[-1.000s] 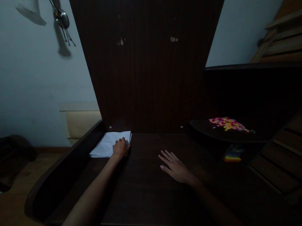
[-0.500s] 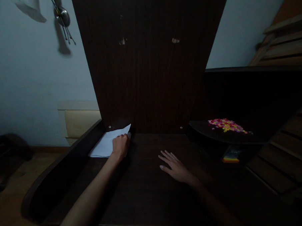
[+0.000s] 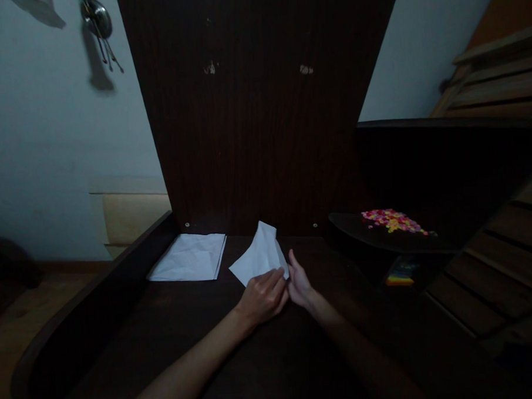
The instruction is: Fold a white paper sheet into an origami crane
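Note:
A white sheet of paper [image 3: 260, 255] stands tilted and curved above the dark desk [image 3: 237, 348]. My left hand [image 3: 264, 295] is closed on its lower right edge, thumb and fingers pinched together. Just right of the sheet, my right hand [image 3: 300, 285] has its thumb raised and apart from its fingers. Its fingertips are partly hidden behind my left hand, and I cannot tell whether they touch the paper. Farther left lies a stack of white paper [image 3: 191, 257] with slightly creased sheets, resting against the desk's back left corner.
Small pink, red and yellow pieces [image 3: 394, 220] lie heaped on a curved shelf [image 3: 350, 225] at right. Beneath it sits a colourful item [image 3: 400, 276]. A raised side board [image 3: 94, 313] borders the desk's left, and a tall dark panel [image 3: 263, 135] its back.
My left hand has moved right from the stack, bringing one sheet to the middle of the desk. My right hand has lifted and turned from lying flat to beside the sheet.

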A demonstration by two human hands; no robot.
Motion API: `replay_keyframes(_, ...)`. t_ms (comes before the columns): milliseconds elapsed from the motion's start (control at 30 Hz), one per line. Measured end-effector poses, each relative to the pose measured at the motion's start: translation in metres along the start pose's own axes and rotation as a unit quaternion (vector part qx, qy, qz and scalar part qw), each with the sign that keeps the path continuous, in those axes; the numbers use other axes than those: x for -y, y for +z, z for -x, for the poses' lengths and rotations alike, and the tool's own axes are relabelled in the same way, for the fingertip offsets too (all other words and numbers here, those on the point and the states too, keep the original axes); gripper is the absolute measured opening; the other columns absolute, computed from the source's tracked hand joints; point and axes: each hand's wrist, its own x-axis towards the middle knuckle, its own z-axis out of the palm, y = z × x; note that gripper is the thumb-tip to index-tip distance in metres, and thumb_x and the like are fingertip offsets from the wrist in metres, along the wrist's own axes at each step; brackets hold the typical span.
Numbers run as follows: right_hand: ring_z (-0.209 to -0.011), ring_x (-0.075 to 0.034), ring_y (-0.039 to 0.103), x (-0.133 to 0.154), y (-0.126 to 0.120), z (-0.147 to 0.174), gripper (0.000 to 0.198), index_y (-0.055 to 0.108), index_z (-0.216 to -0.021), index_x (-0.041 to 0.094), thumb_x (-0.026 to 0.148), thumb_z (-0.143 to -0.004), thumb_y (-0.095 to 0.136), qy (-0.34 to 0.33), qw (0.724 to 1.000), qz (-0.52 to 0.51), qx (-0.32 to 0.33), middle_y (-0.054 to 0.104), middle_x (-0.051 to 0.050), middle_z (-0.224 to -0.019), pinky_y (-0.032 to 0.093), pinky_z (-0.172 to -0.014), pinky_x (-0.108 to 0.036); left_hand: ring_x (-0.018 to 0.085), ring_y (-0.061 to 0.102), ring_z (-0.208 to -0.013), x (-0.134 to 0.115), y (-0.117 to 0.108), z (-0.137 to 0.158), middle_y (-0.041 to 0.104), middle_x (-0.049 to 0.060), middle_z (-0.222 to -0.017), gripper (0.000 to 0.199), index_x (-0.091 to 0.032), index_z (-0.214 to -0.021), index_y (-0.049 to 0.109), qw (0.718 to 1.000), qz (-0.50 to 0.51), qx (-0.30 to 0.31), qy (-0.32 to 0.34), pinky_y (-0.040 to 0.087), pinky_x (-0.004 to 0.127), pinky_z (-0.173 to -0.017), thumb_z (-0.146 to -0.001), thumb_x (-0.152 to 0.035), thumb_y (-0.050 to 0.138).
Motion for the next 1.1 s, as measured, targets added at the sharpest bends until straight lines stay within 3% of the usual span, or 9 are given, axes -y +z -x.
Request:
replay_keyframes(233, -0.105, -0.030, 0.060, -0.006, -0.004, 0.001, 0.073, 0.052, -0.125, 0.012, 0.054, -0.085, 0.008, 0.042, 0.988, -0.119, -0.093, 0.070, -0.012, -0.100, 0.045, -0.092, -0.046, 0.021, 0.057, -0.112, 0.010, 0.008, 0.009, 0.061, 0.010, -0.121, 0.029, -0.017, -0.110, 0.059, 0.991, 0.131, -0.022, -0.009, 0.048, 0.036, -0.095, -0.089, -0.029, 0.043)
replay_keyframes(300, -0.108, -0.030, 0.058, -0.002, -0.007, 0.004, 0.072, 0.050, -0.127, 0.013, 0.053, -0.086, 0.008, 0.044, 0.989, -0.108, -0.091, 0.069, -0.011, -0.105, 0.045, -0.092, -0.046, 0.022, 0.052, -0.118, 0.019, 0.001, 0.008, 0.061, 0.009, -0.120, 0.026, -0.018, -0.107, 0.060, 0.987, 0.147, -0.059, -0.037, 0.044, 0.040, -0.101, -0.089, -0.027, 0.043)
replay_keyframes(400, -0.112, -0.030, 0.056, 0.004, -0.013, 0.007, 0.070, 0.047, -0.130, 0.013, 0.053, -0.087, 0.010, 0.046, 0.986, -0.125, -0.099, 0.065, -0.011, -0.115, 0.044, -0.093, -0.046, 0.025, 0.044, -0.125, 0.039, -0.010, 0.005, 0.058, 0.009, -0.124, 0.025, -0.019, -0.107, 0.059, 0.964, 0.134, -0.175, -0.150, 0.035, 0.045, -0.106, -0.086, -0.027, 0.048)
replay_keyframes(467, -0.112, -0.030, 0.056, 0.005, -0.018, 0.007, 0.066, 0.047, -0.130, 0.015, 0.052, -0.087, 0.013, 0.046, 0.983, -0.140, -0.106, 0.063, -0.010, -0.118, 0.044, -0.093, -0.047, 0.024, 0.045, -0.123, 0.056, -0.014, 0.004, 0.054, 0.009, -0.127, 0.027, -0.019, -0.110, 0.056, 0.922, 0.156, -0.229, -0.271, 0.035, 0.043, -0.106, -0.085, -0.029, 0.052)
replay_keyframes(533, -0.112, -0.029, 0.056, 0.002, -0.022, 0.006, 0.065, 0.050, -0.127, 0.016, 0.052, -0.087, 0.014, 0.044, 0.985, -0.129, -0.105, 0.064, -0.010, -0.117, 0.044, -0.094, -0.046, 0.024, 0.048, -0.120, 0.072, -0.012, 0.004, 0.054, 0.011, -0.125, 0.036, -0.018, -0.115, 0.051, 0.854, 0.205, -0.257, -0.404, 0.038, 0.042, -0.104, -0.083, -0.034, 0.055)
replay_keyframes(667, -0.104, -0.027, 0.061, -0.005, -0.023, 0.003, 0.060, 0.059, -0.111, 0.017, 0.056, -0.086, 0.021, 0.050, 0.989, -0.105, -0.097, 0.067, -0.010, -0.109, 0.047, -0.091, -0.042, 0.023, 0.063, -0.099, 0.088, -0.002, 0.004, 0.060, 0.013, -0.113, 0.050, -0.017, -0.118, 0.042, 0.693, 0.418, -0.213, -0.548, 0.053, 0.035, -0.081, -0.077, -0.036, 0.063)
replay_keyframes(800, -0.100, -0.027, 0.063, -0.002, -0.016, 0.004, 0.054, 0.063, -0.098, 0.018, 0.057, -0.086, 0.028, 0.063, 0.980, -0.158, -0.100, 0.070, -0.010, -0.101, 0.047, -0.090, -0.041, 0.019, 0.067, -0.082, 0.086, 0.004, 0.006, 0.063, 0.013, -0.107, 0.068, -0.016, -0.120, 0.037, 0.671, 0.445, -0.200, -0.558, 0.056, 0.030, -0.067, -0.063, -0.012, 0.074)
replay_keyframes(967, -0.113, -0.030, 0.055, 0.008, -0.013, 0.003, 0.071, 0.055, -0.115, 0.016, 0.068, -0.083, 0.020, 0.047, 0.979, -0.187, -0.071, 0.065, -0.012, -0.111, 0.044, -0.093, -0.046, 0.013, 0.065, -0.069, 0.089, 0.004, 0.008, 0.063, 0.011, -0.109, 0.072, -0.019, -0.119, 0.035, 0.669, 0.413, -0.235, -0.571, 0.054, 0.025, -0.062, -0.058, 0.000, 0.070)
replay_keyframes(1100, -0.126, -0.027, 0.043, -0.003, -0.020, -0.005, 0.066, 0.032, -0.135, 0.018, 0.060, -0.085, 0.024, -0.007, 0.968, -0.107, -0.225, 0.049, -0.010, -0.134, 0.036, -0.102, -0.045, 0.010, 0.063, -0.066, 0.095, 0.006, 0.008, 0.064, 0.010, -0.105, 0.064, -0.018, -0.118, 0.033, 0.661, 0.407, -0.244, -0.582, 0.052, 0.023, -0.061, -0.063, -0.002, 0.064)
